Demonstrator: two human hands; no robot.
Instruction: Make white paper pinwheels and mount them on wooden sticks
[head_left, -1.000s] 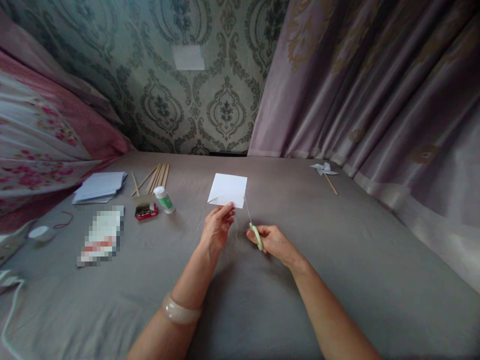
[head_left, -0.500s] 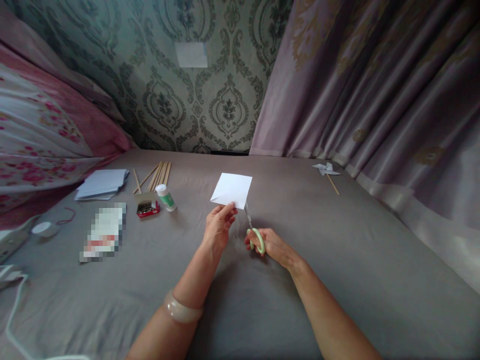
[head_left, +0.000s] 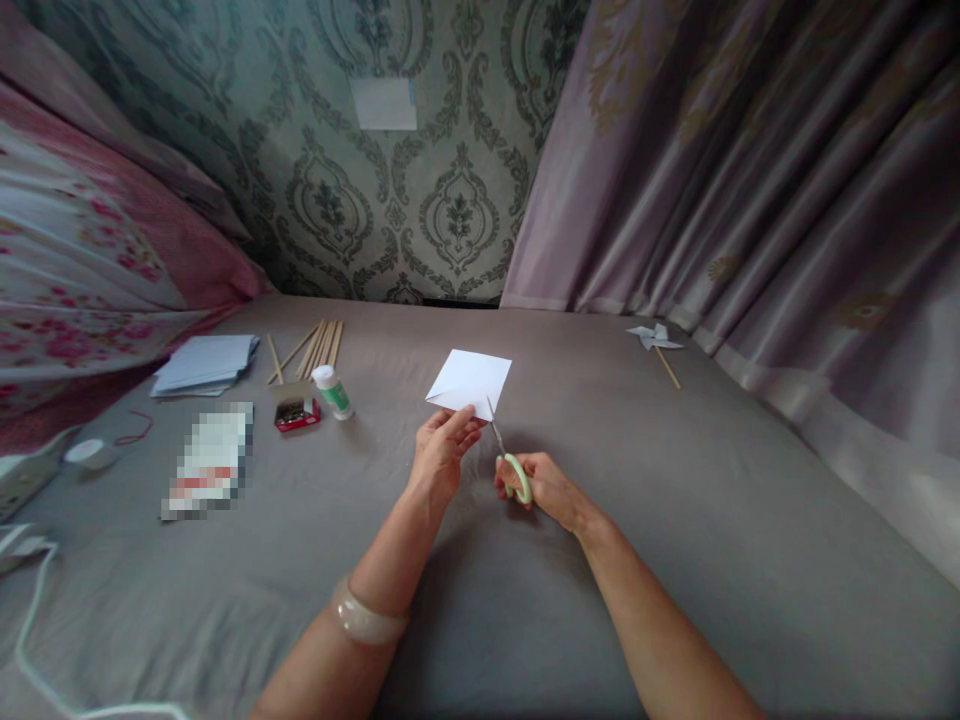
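Observation:
My left hand [head_left: 444, 445] pinches a square of white paper [head_left: 471, 378] by its near edge, thumb on top. A cut or crease shows at the paper's left corner. My right hand [head_left: 544, 488] is closed round the pale green handles of a pair of scissors [head_left: 516, 478]. The scissors' blades reach up to the paper's near right corner, and one blade tip lies over the white surface. How far the blades are apart is hard to make out.
On the grey sheet [head_left: 420, 620] at left lie a paper stack [head_left: 204, 365], several wooden sticks [head_left: 322, 350], a small red box [head_left: 297, 412], a white-and-green bottle [head_left: 332, 391], a blurred packet [head_left: 210, 460] and a white cable [head_left: 34, 640]. A paper pinwheel [head_left: 655, 337] lies far right.
The paper has shifted slightly right and turned a little in my left hand. The scissors' blade has come from beside the paper's right edge to over its near right corner.

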